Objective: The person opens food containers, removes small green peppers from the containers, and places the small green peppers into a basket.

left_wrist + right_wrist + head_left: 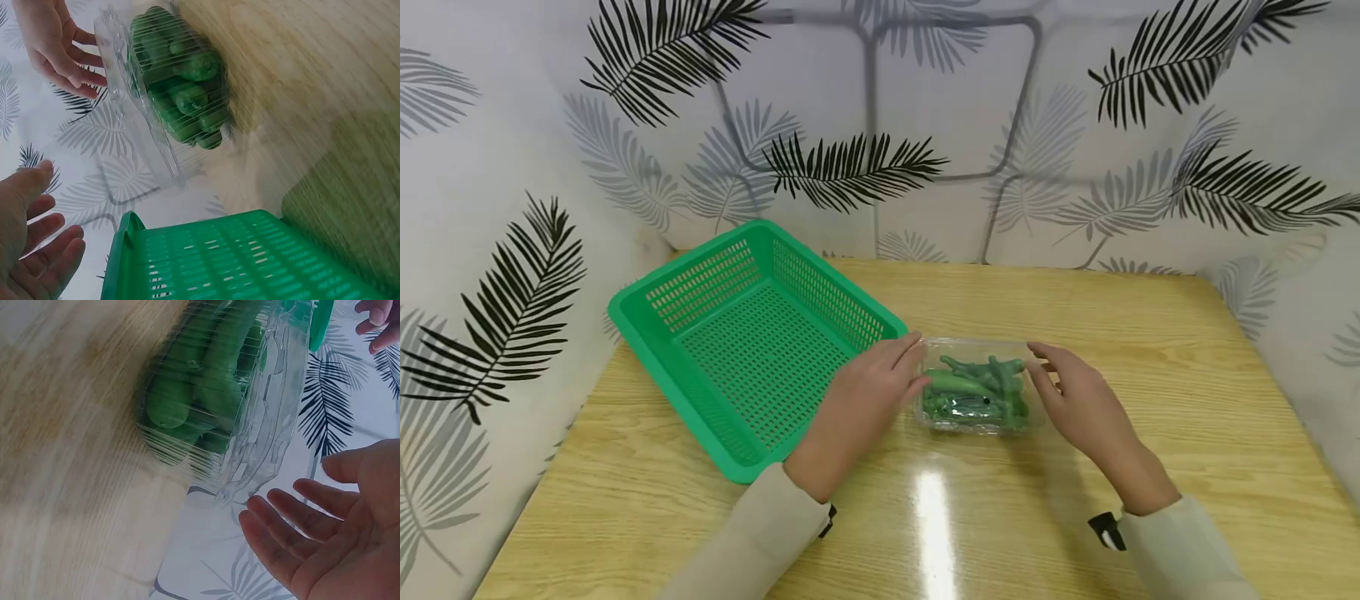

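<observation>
A clear plastic clamshell box (pixel 977 427) lies on the table, with several green vegetables (pixel 958 383) inside; some are long and smooth, others knobbly. Beside its left end is my left hand (pixel 865 396), fingers loosely extended. In the left wrist view a gap shows between the left hand (pixel 37 244) and the box (pixel 165 150). My right hand (pixel 1086 408) is at the other end, its fingertips right by the upper right corner. The right wrist view shows the right hand (pixel 337 519) spread, palm up in that view, fingertips close to the lid edge (pixel 250 475).
A green perforated basket (pixel 677 396) stands to the left, just behind the left forearm, its inside showing only the mesh floor. The wooden table (pixel 1187 375) meets a leaf-patterned cloth (pixel 940 225) at the back and sides.
</observation>
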Demonstrator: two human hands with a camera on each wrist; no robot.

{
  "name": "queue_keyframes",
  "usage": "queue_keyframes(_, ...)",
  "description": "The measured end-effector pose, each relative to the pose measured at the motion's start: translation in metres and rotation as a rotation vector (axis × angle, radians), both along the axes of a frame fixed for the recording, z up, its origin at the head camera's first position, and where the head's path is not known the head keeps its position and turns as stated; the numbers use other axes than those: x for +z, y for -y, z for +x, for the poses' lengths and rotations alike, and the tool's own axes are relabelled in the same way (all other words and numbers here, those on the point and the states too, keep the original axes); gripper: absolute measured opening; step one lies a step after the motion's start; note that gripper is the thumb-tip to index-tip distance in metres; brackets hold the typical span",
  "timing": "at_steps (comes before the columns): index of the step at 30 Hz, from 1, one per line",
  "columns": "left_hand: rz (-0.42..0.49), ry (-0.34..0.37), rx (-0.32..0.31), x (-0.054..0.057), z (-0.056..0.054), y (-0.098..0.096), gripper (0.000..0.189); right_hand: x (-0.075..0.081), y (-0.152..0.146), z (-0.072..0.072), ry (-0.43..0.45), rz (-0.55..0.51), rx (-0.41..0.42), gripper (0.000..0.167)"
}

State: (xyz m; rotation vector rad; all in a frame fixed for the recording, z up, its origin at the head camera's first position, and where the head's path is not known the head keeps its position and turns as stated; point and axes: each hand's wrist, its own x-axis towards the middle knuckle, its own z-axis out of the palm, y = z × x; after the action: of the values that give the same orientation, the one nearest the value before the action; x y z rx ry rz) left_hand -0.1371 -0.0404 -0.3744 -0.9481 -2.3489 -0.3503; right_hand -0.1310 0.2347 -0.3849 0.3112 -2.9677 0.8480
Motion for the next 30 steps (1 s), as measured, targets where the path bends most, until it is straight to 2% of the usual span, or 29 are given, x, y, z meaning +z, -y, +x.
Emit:
queue_keyframes(6,-0.073,-0.062,-0.031,-0.003,0.001,-0.005,0.034,-0.003,-0.006,-0.001,0.008,-0.049,-0.032,0.040)
queue_keyframes(12,-0.134,-0.064,-0.081,-0.012,0.003,-0.014,0.030,-0.010,-0.012,0.000,0.042,-0.057,-0.060,0.040)
queue_keyframes(19,-0.147,-0.110,-0.127,-0.022,0.004,-0.024,0.032,-0.012,-0.017,0.001,0.054,-0.067,-0.061,0.040)
queue_keyframes(25,-0.200,-0.020,-0.171,-0.031,0.006,-0.030,0.034,-0.018,-0.021,0.003,0.083,-0.077,-0.070,0.039)
queue_keyframes(30,-0.257,-0.008,-0.140,-0.039,0.005,-0.033,0.039,-0.021,-0.023,0.007,0.103,-0.144,-0.067,0.038)
